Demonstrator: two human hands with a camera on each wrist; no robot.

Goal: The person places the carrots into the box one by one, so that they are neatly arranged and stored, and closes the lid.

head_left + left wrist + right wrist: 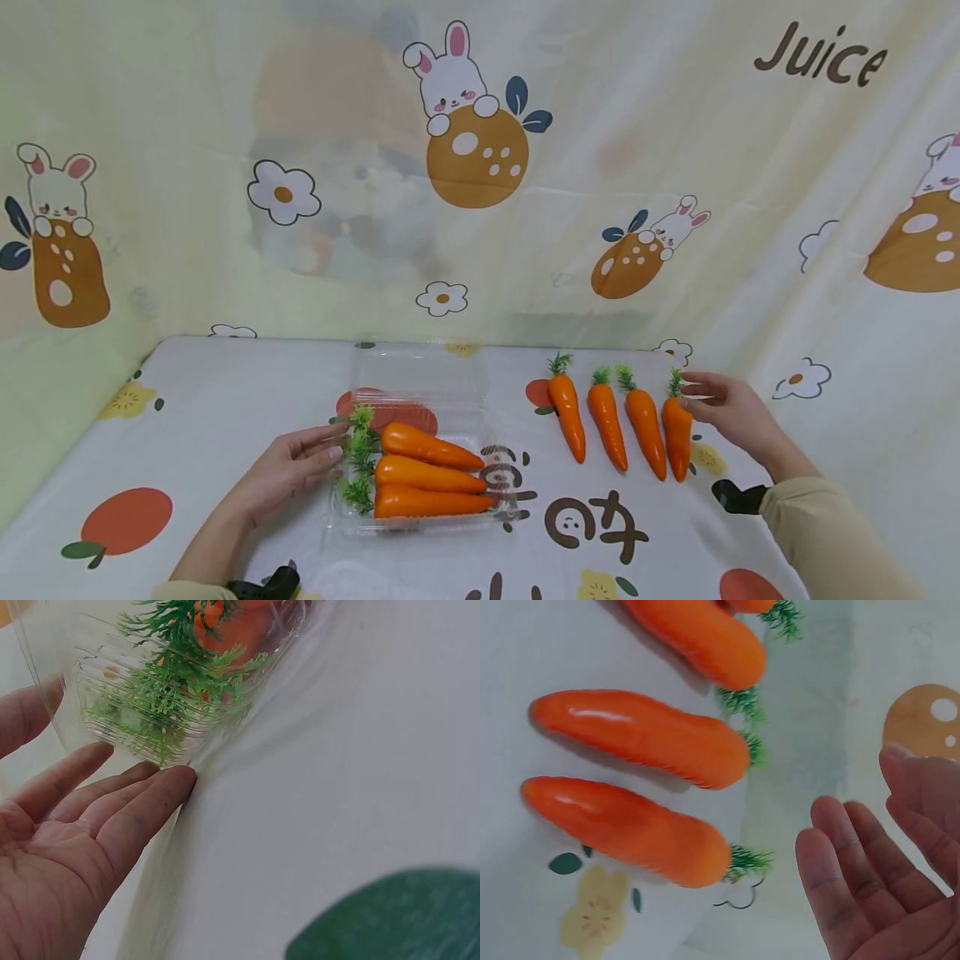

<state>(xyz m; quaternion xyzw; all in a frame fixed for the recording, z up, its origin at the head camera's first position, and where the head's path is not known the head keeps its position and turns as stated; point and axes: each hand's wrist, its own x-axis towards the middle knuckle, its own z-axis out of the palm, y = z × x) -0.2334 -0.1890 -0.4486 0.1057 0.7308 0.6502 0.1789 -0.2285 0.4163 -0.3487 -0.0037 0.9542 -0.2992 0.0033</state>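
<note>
A clear plastic clamshell box (491, 500) lies with its lid raised behind it. Inside are three orange carrots (431, 477), side by side, their green tops toward the left wall. My left hand (300, 462) is at that left wall, fingers extended; in the left wrist view the fingertips (178, 780) are right at the ridged plastic. Several more carrots (606, 425) lie in a row on the right, tops away from me. Beside the top of the rightmost carrot (677, 442) is my right hand (723, 408), fingers loosely extended and nothing in its grasp.
A white cloth (247, 400) printed with fruit, flowers and lettering covers the table. Behind it hangs a pale curtain (360, 275) with rabbit prints. Dark wrist straps (738, 497) show at both cuffs.
</note>
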